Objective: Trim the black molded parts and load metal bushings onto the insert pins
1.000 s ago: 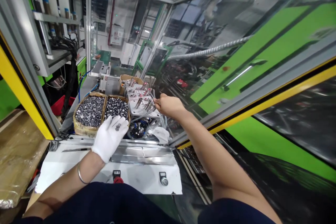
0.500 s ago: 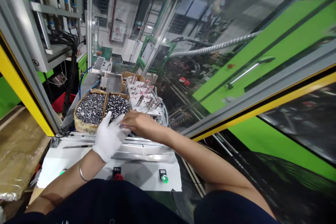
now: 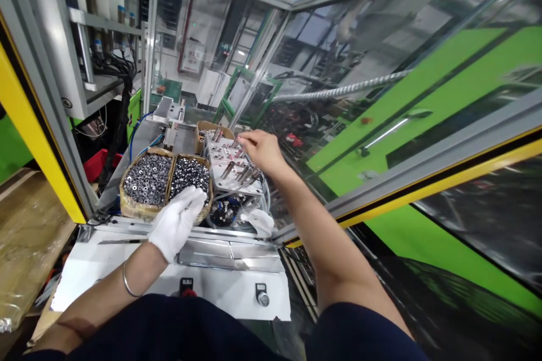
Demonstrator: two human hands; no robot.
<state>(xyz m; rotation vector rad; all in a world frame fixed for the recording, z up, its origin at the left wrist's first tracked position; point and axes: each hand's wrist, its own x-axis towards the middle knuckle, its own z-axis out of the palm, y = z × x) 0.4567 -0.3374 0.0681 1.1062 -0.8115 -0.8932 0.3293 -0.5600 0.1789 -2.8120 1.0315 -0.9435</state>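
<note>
My left hand (image 3: 178, 224), in a white glove, is cupped over the front of a box of small shiny metal parts (image 3: 188, 172). Its fingers are pressed together, and a small dark spot shows at the palm; what lies in it is too small to name. My bare right hand (image 3: 263, 151) reaches to the far right side of a pale fixture block (image 3: 220, 164) with upright metal pins (image 3: 228, 169). Thumb and fingers are pinched at one of the rear pins, and whatever is between them is hidden. Left of the shiny parts is a box of grey metal rings (image 3: 146, 177).
A smaller cardboard box (image 3: 203, 131) stands behind the fixture. A white glove (image 3: 259, 222) lies right of the cables in front. The white panel (image 3: 228, 287) nearest me bears buttons. Framed clear panels (image 3: 339, 96) close the right side; a metal press frame (image 3: 80, 67) stands left.
My right hand has left my left palm and moved forward and right to the fixture's pins. My left hand stays near the boxes, fingers now closer together. The green button light has gone out.
</note>
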